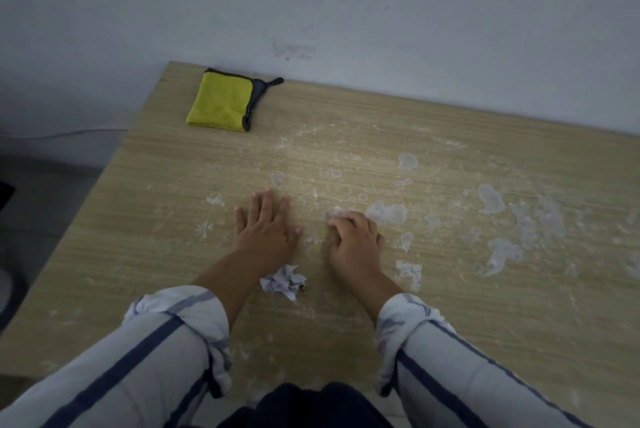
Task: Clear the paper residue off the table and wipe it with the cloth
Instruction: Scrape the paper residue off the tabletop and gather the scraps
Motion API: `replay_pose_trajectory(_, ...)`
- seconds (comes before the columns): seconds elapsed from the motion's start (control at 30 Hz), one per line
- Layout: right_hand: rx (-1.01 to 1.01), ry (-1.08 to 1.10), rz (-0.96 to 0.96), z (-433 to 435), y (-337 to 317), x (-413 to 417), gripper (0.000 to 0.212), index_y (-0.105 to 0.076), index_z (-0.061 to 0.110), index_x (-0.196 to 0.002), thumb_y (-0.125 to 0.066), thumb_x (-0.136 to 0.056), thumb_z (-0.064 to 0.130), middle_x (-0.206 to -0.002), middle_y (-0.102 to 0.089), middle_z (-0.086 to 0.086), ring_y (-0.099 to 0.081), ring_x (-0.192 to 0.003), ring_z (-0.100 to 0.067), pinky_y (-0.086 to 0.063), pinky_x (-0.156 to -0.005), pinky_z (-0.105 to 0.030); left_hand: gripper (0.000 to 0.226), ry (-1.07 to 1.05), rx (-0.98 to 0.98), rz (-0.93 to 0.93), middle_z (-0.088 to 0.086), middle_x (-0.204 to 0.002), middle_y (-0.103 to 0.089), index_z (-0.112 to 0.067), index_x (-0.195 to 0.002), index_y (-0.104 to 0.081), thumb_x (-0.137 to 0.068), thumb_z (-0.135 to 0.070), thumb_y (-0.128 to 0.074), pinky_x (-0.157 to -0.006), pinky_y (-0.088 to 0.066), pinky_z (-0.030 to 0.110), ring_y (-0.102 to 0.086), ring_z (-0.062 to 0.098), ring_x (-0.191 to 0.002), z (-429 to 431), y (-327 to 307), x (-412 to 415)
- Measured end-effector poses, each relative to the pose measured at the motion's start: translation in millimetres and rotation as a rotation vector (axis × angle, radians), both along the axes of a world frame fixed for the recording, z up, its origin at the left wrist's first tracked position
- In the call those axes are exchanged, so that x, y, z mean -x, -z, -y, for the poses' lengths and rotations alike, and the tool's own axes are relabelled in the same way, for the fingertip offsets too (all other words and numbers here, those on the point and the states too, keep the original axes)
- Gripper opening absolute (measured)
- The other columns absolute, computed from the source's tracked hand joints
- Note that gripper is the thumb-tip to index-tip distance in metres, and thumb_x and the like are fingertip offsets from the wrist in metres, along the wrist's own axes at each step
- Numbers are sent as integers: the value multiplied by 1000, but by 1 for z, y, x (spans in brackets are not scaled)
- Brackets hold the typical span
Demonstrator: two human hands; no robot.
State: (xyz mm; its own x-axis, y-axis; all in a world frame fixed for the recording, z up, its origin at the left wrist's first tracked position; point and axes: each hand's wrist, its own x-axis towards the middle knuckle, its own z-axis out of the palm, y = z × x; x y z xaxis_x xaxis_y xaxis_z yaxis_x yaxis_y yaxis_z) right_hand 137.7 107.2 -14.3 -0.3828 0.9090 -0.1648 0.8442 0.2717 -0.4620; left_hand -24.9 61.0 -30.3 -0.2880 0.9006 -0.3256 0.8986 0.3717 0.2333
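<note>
Fingers (263,208) of the left hand (266,232) lie straight, flat on the table (145,220); right hand (355,242) fingers curl, tips on paper residue (331,211), gripping nothing; crumpled scraps (282,280) lie between the wrists; cloth (221,102) sits folded, far left.

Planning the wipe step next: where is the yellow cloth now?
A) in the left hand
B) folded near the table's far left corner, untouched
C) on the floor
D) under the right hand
B: the yellow cloth lies folded at the far left of the table, apart from the left hand and the right hand.
</note>
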Motion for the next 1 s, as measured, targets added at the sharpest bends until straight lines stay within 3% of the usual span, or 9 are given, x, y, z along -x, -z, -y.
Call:
replay_pose_trajectory(0.37, 26, 26, 35, 0, -4, 1, 41, -47, 18, -133, -44, -92, 22, -143, -36, -2, -25, -133, -23, -19, -108, -43, 67, 8, 9, 9, 8, -157, 16, -26, -150, 5, -95, -56, -19, -114, 10, 52, 20, 29, -143, 0, -1, 0)
replay_pose_trajectory(0.57, 21, 4, -15, 2, -5, 2, 30, -61, 24, -115, -46, -90, 18, -138, -41, 1, -26, -131, -23, -20, -105, -41, 67, 12, 20, 15, 8, -157, 18, -26, -149, 6, -95, -56, -19, -114, 11, 51, 21, 29, -143, 0, -2, 1)
replay_pose_trajectory(0.63, 27, -35, 5, 3, -6, -1, 33, -57, 26, -120, -51, -88, 26, -141, -38, 1, -24, -133, -23, -19, -106, -41, 67, 11, 19, 14, 8, -157, 18, -26, -150, 6, -95, -56, -19, -113, 12, 51, 21, 29, -143, 0, -2, 1)
replay_pose_trajectory(0.8, -32, -224, 168, 2, -4, -9, 63, -41, 28, -134, -53, -81, 59, -146, -31, 1, -23, -134, -24, -20, -106, -44, 67, 13, 13, 16, 8, -157, 17, -26, -150, 5, -95, -56, -20, -113, 12, 52, 21, 29, -143, 0, -1, 0)
replay_pose_trajectory(1.0, -127, -185, 183, 1, -1, -4, 48, -50, 24, -127, -46, -88, 52, -140, -42, -1, -35, -126, -27, -28, -102, -44, 67, 12, 13, 21, 7, -157, 18, -27, -150, 4, -95, -56, -20, -113, 12, 52, 21, 29, -143, -1, -1, 1)
